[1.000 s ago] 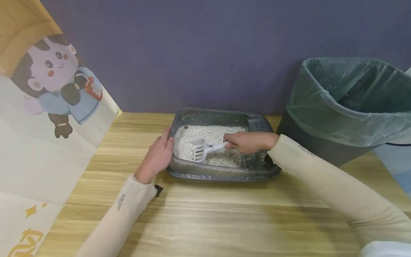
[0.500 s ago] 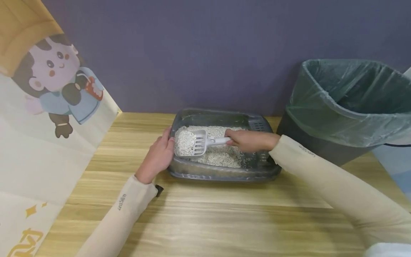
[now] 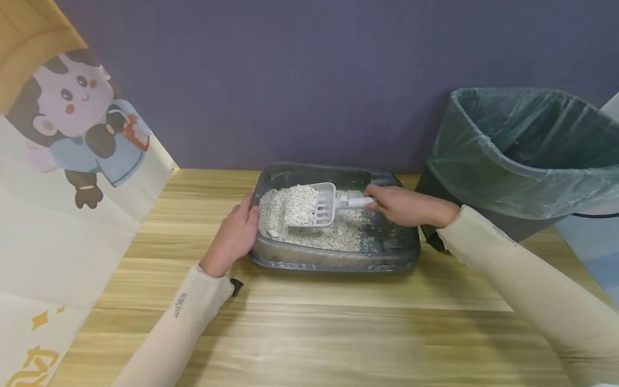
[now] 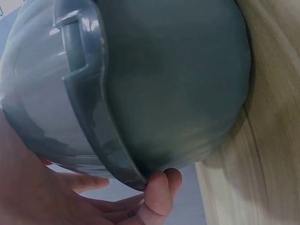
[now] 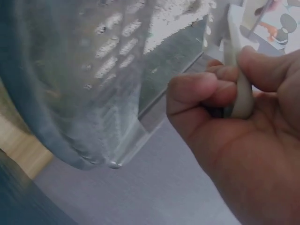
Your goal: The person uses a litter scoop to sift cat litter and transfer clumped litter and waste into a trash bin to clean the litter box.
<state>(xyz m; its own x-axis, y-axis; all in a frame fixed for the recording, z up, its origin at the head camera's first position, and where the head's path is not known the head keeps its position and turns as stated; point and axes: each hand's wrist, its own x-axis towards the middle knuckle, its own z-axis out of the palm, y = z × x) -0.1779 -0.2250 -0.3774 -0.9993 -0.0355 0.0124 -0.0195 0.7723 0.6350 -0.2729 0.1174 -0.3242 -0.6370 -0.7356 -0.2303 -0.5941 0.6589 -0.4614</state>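
Observation:
A grey litter box (image 3: 333, 260) stands on the wooden table against the wall, with pale granular litter (image 3: 338, 241) spread over its floor. My left hand (image 3: 233, 236) grips the box's left rim; in the left wrist view its fingertips (image 4: 158, 194) curl round the rim's edge. My right hand (image 3: 406, 205) holds a white slotted litter scoop (image 3: 326, 204) by its handle. The scoop is above the litter, level or nearly so, and carries a heap of litter at its front. Seen from the right wrist, the fingers wrap the handle (image 5: 241, 96).
At the right, close to the box, stands a dark bin (image 3: 488, 215) lined with a translucent green bag (image 3: 498, 177). A purple wall (image 3: 290, 80) rises behind the box, and a wall with a cartoon figure (image 3: 87, 118) is on the left. Bare wooden tabletop (image 3: 338, 322) lies in front.
The scoop first pushed through the litter, then levelled with a heap on it; since then my right hand has carried it to the right. My left hand stays on the rim.

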